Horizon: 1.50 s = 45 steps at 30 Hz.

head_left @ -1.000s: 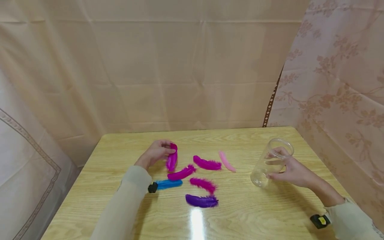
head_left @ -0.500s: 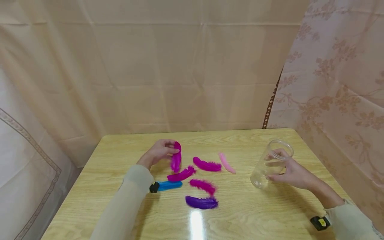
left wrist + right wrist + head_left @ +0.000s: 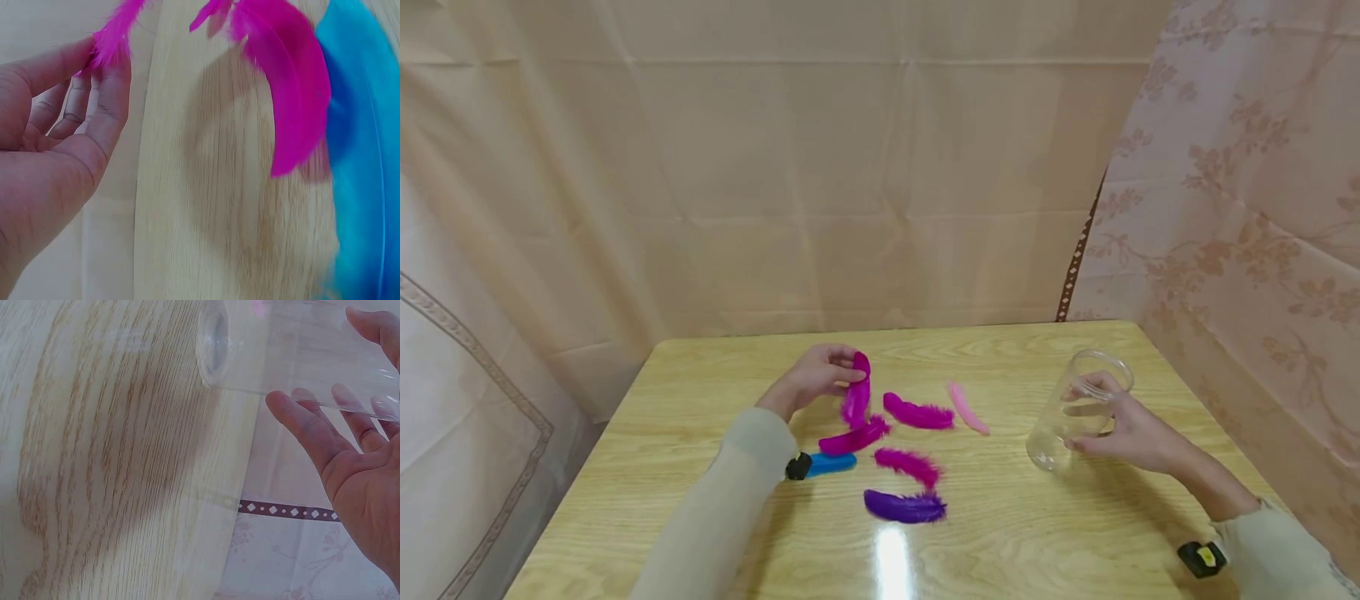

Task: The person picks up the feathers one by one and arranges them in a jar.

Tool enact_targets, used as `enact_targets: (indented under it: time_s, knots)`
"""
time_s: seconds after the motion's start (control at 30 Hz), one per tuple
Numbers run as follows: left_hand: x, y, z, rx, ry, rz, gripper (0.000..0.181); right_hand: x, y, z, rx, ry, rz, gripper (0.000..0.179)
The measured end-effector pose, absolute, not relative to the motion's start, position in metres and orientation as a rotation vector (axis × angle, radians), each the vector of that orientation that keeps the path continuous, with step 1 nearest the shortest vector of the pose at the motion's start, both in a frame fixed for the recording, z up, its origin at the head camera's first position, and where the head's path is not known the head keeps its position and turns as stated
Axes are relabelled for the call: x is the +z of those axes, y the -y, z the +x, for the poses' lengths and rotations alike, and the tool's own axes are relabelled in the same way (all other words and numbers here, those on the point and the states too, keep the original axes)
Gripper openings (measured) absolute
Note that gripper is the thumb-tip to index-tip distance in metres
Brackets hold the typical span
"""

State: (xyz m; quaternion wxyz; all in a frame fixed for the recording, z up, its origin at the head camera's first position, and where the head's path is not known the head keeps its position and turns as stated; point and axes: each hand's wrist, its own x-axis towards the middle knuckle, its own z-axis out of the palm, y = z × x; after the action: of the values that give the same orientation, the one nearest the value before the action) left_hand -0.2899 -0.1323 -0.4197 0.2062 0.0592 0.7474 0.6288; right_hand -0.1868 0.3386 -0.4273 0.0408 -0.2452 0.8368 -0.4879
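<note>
My left hand [image 3: 816, 377] pinches one end of a magenta feather [image 3: 857, 402] between thumb and fingers, holding it above the table. In the left wrist view the fluffy end of that feather [image 3: 119, 37] shows at the fingertips. Below lie another magenta feather [image 3: 853, 437] and a blue feather [image 3: 832, 465], partly covered by my wrist camera. On the right, my right hand [image 3: 1138, 427] grips a clear tall cup [image 3: 1047, 435] from its side. The cup leans, mouth towards the upper right; whether its base touches the table I cannot tell.
More feathers lie mid-table: a magenta one [image 3: 917, 412], a light pink one [image 3: 967, 408], a hot pink one [image 3: 910, 465] and a purple one [image 3: 904, 507]. Behind the wooden table [image 3: 700, 533] hangs a beige curtain [image 3: 880, 192]; a floral curtain [image 3: 1247, 208] hangs at the right.
Over the last second my left hand has shifted a little to the right, carrying the magenta feather along. The right hand and the cup have stayed nearly still.
</note>
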Motion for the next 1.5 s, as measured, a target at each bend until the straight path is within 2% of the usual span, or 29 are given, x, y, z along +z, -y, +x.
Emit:
enact_targets:
  time_s: [1.17,1.5]
  knots:
    - [-0.416,0.062,-0.278,1.754,-1.970,0.238,0.040,-0.423,-0.336,-0.185,-1.471,-2.571,-0.754,0.065]
    - [-0.403,0.039,-0.278,1.766,-1.932,0.295,0.033,-0.425,-0.338,-0.186,-1.464,-2.565,-0.758,0.067]
